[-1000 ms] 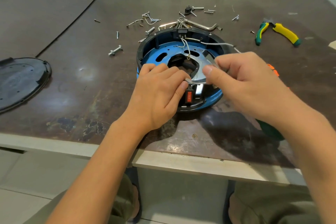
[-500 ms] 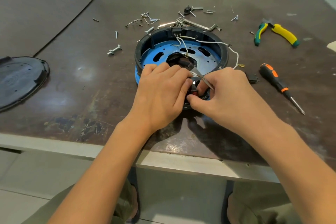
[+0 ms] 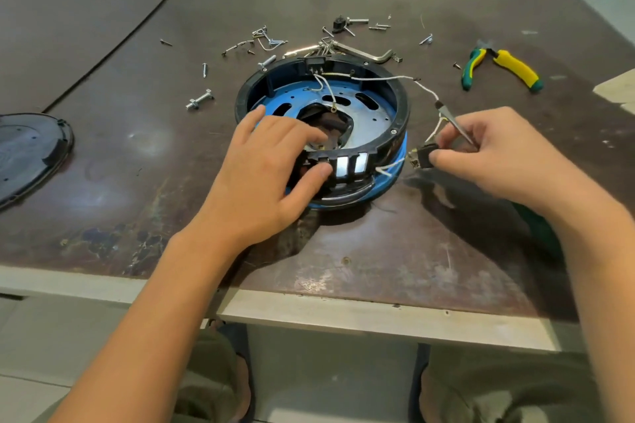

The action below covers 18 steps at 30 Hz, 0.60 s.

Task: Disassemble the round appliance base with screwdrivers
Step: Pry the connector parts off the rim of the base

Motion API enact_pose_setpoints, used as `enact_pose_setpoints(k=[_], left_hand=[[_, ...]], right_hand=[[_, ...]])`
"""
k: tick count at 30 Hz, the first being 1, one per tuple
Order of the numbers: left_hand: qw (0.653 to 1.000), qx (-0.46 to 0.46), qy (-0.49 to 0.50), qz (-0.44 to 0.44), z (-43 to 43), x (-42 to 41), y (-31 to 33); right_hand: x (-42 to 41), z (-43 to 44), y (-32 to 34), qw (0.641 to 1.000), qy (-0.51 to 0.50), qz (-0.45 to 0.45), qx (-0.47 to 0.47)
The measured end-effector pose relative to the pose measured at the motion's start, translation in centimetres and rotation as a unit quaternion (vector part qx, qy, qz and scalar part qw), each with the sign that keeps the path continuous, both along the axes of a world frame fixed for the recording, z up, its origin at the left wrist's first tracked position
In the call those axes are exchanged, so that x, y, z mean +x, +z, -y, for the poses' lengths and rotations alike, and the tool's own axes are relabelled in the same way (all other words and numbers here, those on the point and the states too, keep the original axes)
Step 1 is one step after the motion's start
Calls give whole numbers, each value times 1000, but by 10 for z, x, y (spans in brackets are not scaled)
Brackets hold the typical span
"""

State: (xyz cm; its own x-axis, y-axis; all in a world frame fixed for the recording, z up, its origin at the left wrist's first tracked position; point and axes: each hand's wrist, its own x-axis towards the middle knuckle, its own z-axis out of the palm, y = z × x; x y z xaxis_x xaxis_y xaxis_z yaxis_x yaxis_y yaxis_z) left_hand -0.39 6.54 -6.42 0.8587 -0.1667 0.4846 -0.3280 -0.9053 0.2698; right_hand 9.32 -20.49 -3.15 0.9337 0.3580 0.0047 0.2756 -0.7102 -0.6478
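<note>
The round appliance base (image 3: 395,106), a black ring over a blue plate, lies open on the table. My left hand (image 3: 261,175) rests on its near left rim, fingers spread, thumb pressing the black front panel beside the white slots (image 3: 350,165). To the right of the base my right hand (image 3: 488,154) pinches a small black switch (image 3: 424,156) pulled out on white wires (image 3: 388,168), and a thin metal tool (image 3: 453,122) runs through the same fingers. A white wire (image 3: 381,79) trails from the rear of the base over its rim.
Loose screws and bolts (image 3: 199,100) lie scattered behind and left of the base, with a metal hex key (image 3: 369,54). Green-and-yellow pliers (image 3: 505,67) lie at the back right. A black round cover (image 3: 27,154) sits at the far left. The table edge (image 3: 309,306) is near me.
My right hand has moved right, away from the front of the base, drawing the black switch out on its wires. My left hand has spread and stayed on the base.
</note>
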Motion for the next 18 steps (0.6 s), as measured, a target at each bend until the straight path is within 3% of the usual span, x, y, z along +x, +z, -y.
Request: enact_pose_setpoints(k=[6,12,15,18], left_hand=[[1000,-1,8,9,7,2,-4],[1000,-17,6,15,8,4,-5],[1000,-20,0,15,7,4,-6],[1000,-20,-12,11,4,4,-6]], right_hand=[[2,1,-2,999,-26,17,33],[-19,-15,15,953,59,-151,255],[-32,-31,16,948,150,-130,249],[-38,-45,10,957,211,-80,180]])
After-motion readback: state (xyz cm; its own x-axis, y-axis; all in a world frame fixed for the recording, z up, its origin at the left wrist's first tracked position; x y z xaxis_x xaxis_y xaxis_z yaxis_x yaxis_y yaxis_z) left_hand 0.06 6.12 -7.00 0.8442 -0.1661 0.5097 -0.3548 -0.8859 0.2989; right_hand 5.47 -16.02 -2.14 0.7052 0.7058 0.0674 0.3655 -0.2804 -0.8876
